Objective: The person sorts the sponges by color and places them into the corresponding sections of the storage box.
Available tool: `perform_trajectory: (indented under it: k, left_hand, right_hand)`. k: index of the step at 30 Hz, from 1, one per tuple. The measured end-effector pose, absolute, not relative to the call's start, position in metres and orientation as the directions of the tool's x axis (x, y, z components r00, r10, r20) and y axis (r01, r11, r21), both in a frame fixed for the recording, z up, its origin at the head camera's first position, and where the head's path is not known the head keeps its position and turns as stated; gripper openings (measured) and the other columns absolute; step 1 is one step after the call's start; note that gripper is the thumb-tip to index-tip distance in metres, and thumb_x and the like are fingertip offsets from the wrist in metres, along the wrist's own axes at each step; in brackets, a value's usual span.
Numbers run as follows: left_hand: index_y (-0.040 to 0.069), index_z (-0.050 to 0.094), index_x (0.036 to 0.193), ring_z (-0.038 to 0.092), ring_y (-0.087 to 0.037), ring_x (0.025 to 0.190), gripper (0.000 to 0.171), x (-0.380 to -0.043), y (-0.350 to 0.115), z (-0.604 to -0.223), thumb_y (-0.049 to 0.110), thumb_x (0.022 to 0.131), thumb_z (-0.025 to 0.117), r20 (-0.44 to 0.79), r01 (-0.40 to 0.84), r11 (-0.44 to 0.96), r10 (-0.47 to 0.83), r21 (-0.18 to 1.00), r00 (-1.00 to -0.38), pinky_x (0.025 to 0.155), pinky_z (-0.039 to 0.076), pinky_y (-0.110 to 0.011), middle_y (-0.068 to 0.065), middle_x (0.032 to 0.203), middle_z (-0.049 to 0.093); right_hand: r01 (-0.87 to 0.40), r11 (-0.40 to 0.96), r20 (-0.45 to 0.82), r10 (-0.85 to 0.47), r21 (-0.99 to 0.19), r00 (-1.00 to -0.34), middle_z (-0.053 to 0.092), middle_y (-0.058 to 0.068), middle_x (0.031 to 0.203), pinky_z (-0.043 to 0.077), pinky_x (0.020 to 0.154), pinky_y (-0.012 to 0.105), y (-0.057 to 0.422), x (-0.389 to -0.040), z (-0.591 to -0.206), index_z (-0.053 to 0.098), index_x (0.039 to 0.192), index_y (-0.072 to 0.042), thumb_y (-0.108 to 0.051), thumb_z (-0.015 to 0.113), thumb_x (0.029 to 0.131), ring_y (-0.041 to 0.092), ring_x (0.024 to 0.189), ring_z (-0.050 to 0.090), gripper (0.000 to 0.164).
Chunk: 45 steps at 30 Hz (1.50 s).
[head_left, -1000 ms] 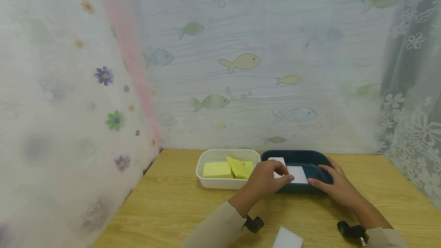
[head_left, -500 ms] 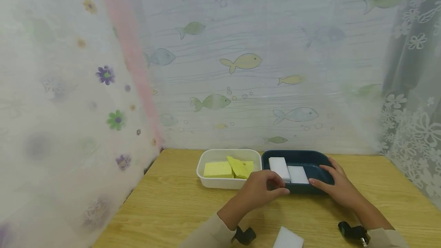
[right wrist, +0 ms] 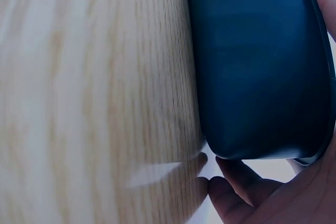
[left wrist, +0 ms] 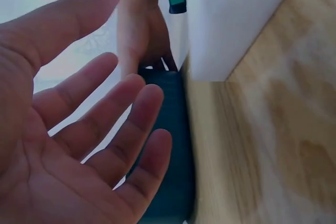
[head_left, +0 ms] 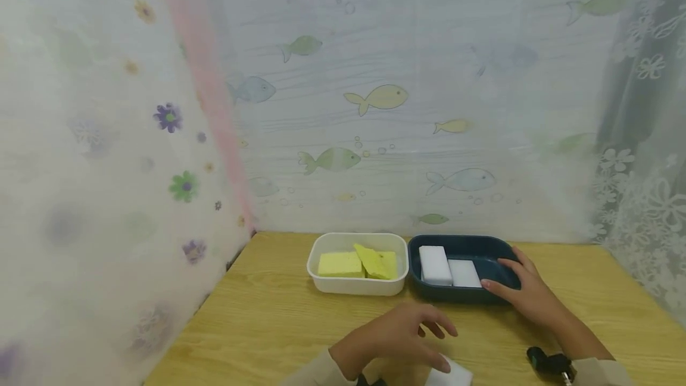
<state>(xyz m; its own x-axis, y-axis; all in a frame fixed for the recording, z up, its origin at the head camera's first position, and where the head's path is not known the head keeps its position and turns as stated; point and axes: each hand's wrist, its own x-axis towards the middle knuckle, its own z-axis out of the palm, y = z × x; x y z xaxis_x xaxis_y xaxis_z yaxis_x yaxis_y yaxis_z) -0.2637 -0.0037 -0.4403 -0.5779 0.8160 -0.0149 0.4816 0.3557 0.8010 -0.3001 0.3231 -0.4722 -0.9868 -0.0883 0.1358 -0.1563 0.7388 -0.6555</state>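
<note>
At the table's front edge my left hand [head_left: 403, 333], fingers loosely spread, hovers over a white foam block [head_left: 454, 374]. The left wrist view shows this palm with nothing in it, the white block [left wrist: 231, 19] beyond the fingertips. My right hand [head_left: 532, 298] holds the right end of a dark blue tray [head_left: 471, 295], thumb at the near rim and fingers around the far side. Inside the tray's left half lie two white foam blocks, one thicker [head_left: 435, 265] and one flatter [head_left: 465, 274], side by side.
A white tray [head_left: 354, 286] stands directly left of the blue one. Yellow foam blocks [head_left: 340, 264] lie in it, one tilted against another. Behind the wooden table [head_left: 257, 314] hangs a fish-printed curtain [head_left: 375, 195].
My left hand has drawn back from the white blocks in the blue tray toward the front block, its fingers spreading. The right hand stays at the tray's end.
</note>
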Motion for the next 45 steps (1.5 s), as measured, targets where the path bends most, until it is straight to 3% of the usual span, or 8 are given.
perform_trajectory:
  k: [8,12,29,35,45]
  left_hand:
    - [0.026,0.066,0.135,0.057,0.007,0.117,0.054,-0.261,-0.009,-0.445,0.019,0.086,0.087,-0.147,0.552,0.437,0.859,0.71,-0.491,0.097,0.049,-0.018,0.024,0.133,0.062]
    - [0.028,0.064,0.139,0.055,0.01,0.116,0.056,-0.259,-0.01,-0.449,0.021,0.087,0.086,-0.17,0.622,0.469,0.862,0.627,-0.478,0.097,0.047,-0.015,0.023,0.135,0.06]
    - [0.035,0.064,0.138,0.054,0.012,0.113,0.056,-0.252,-0.001,-0.452,0.024,0.087,0.086,-0.193,0.659,0.514,0.845,0.549,-0.499,0.098,0.046,-0.016,0.027,0.131,0.061]
    - [0.04,0.063,0.136,0.055,0.009,0.108,0.059,-0.253,-0.004,-0.452,0.03,0.084,0.088,-0.209,0.616,0.571,0.802,0.542,-0.56,0.093,0.049,-0.02,0.027,0.125,0.062]
    - [0.032,0.064,0.137,0.056,0.008,0.106,0.061,-0.261,-0.014,-0.454,0.034,0.081,0.09,-0.178,0.63,0.572,0.798,0.525,-0.576,0.094,0.05,-0.019,0.022,0.124,0.062]
  right_hand:
    - [-0.156,0.743,0.134,-0.09,-0.651,-0.987,-0.012,0.028,0.17,0.028,0.097,0.085,0.328,-0.298,-0.472,0.032,0.156,0.008,-0.056,0.066,0.097,0.067,0.146,0.011,0.093]
    - [-0.153,0.745,0.133,-0.087,-0.649,-0.987,-0.013,0.028,0.17,0.028,0.098,0.085,0.329,-0.297,-0.472,0.032,0.155,0.008,-0.055,0.066,0.097,0.067,0.146,0.01,0.093]
    - [-0.135,0.757,0.13,-0.066,-0.639,-0.989,-0.011,0.029,0.169,0.028,0.098,0.084,0.337,-0.29,-0.472,0.033,0.155,0.009,-0.056,0.067,0.096,0.067,0.145,0.012,0.093]
    - [-0.148,0.743,0.138,-0.076,-0.653,-0.988,-0.011,0.029,0.169,0.028,0.098,0.084,0.336,-0.29,-0.471,0.034,0.155,0.009,-0.054,0.067,0.097,0.066,0.147,0.01,0.092]
    - [-0.166,0.724,0.151,-0.086,-0.67,-0.985,-0.007,0.027,0.171,0.027,0.101,0.084,0.321,-0.296,-0.469,0.035,0.155,0.007,-0.056,0.07,0.095,0.064,0.148,0.01,0.094]
